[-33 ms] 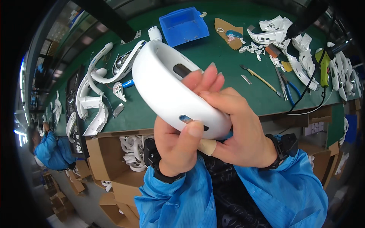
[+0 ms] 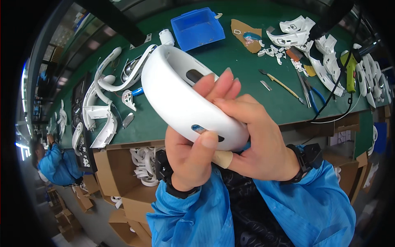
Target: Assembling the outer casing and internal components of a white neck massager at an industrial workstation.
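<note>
The curved white plastic shell is up off the green worktop, held close to the head camera in both hands. It looks like it is being checked or turned over. Many more white shell pieces lie on the worktop, so I think a lot of work is left.

The left hand is curled around the lower edge of the shell, its thumb pressed on the outside near a small slot. The right hand is wrapped around the shell's right side, fingers lying over the top rim. Pliers and a blue bin sit farther back.
</note>
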A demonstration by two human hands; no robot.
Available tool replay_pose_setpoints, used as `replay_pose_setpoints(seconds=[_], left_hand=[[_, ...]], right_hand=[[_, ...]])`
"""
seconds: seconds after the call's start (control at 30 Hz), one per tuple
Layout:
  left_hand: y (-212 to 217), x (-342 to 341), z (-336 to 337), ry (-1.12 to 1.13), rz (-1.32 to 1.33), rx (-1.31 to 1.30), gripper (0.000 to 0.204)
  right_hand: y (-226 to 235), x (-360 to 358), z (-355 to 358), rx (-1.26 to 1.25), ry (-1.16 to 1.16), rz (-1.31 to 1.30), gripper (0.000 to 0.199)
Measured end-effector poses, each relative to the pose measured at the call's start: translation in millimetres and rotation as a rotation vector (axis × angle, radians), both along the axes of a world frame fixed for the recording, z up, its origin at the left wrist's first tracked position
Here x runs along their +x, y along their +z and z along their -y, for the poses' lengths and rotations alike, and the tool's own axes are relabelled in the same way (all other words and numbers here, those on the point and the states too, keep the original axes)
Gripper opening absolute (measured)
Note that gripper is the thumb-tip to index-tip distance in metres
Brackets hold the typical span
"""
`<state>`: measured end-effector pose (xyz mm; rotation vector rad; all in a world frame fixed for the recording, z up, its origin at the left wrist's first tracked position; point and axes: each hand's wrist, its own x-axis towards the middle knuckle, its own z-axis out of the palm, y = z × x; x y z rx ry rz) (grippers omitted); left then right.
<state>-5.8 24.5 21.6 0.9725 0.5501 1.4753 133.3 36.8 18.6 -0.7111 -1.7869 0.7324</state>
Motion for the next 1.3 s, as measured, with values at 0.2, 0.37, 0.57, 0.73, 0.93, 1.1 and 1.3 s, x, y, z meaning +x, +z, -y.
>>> replay_pose_setpoints(seconds=[0.2, 0.37, 0.57, 0.73, 0.93, 1.1, 1.3], left_hand=[[-1, -4, -2, -0.011, -0.027, 0.012, 0.081], [3, -2, -1, -0.008, 0.003, -0.072, 0.091], [15, -3, 0, -0.01, -0.062, -0.177, 0.095], [6, 1, -7, -0.022, -0.18, -0.042, 0.096], [5, 2, -7, -0.094, -0.11, -0.041, 0.097], [4, 9, -9, -0.091, -0.134, -0.106, 0.096], [-19, 5, -20, -0.124, -0.049, 0.234, 0.084]], right_hand=[[-2, -1, 1, 0.022, -0.027, 0.026, 0.073], [0, 0, 2, 0.0, -0.02, 0.014, 0.072], [8, 7, 1, -0.218, 0.127, -0.087, 0.056], [22, 18, -7, -0.455, 0.273, -0.106, 0.032], [24, 18, -7, -0.435, 0.254, -0.058, 0.034], [22, 19, -5, -0.427, 0.215, -0.064, 0.035], [19, 13, -12, -0.369, 0.19, -0.071, 0.028]])
